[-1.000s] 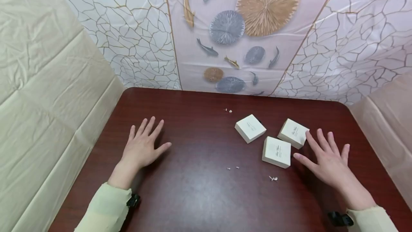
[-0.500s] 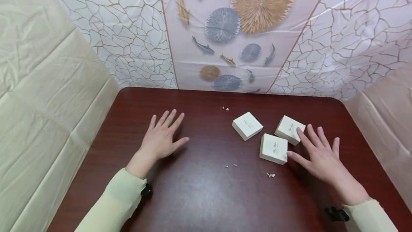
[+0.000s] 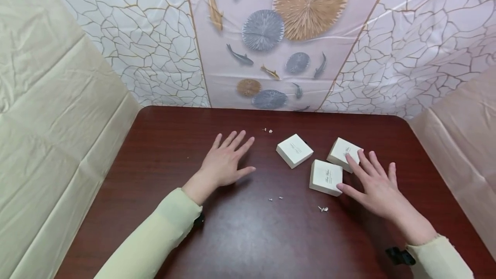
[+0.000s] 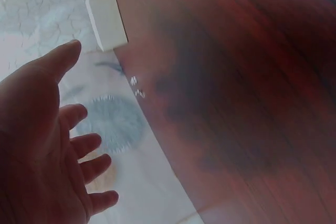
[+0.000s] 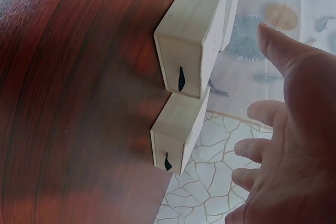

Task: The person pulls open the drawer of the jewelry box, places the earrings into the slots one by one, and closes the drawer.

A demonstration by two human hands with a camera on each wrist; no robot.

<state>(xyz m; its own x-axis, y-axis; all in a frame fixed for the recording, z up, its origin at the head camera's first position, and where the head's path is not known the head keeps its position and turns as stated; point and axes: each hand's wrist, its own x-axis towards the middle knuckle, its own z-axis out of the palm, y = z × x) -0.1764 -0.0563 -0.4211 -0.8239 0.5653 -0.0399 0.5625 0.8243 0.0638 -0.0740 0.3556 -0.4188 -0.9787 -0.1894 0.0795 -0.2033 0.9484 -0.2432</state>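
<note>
From the head view we see both hands spread flat over a dark red wooden table (image 3: 240, 240), fingers straight and apart, neither holding anything. The left hand (image 3: 226, 165) lies near the table's middle, well apart from the three small white boxes; the nearest of them, the left box (image 3: 294, 150), sits to its right, and a tiny pair of earrings (image 3: 267, 131) lies just beyond its fingertips. The right hand (image 3: 373, 184) hovers at the boxes: its thumb tip is at the lower right corner of the near box (image 3: 326, 177), and its index finger reaches over the edge of the right box (image 3: 342, 153), though we cannot tell whether it touches. Two more small pairs of studs lie on the wood in front, one pair (image 3: 275, 198) near the centre, the other (image 3: 323, 209) just below the near box. In the left wrist view we see the left hand (image 4: 42, 145) wide open, palm showing, fingers loosely fanned, with the left box (image 4: 106, 20) lying ahead of the thumb and the earrings (image 4: 137, 87) as small glints. In the right wrist view the right hand (image 5: 286, 145) is likewise open and empty, with the near box (image 5: 191, 38) and the right box (image 5: 178, 132) lying just beside each other, apart from the fingers, each showing a small dark pull tab on its end.
</note>
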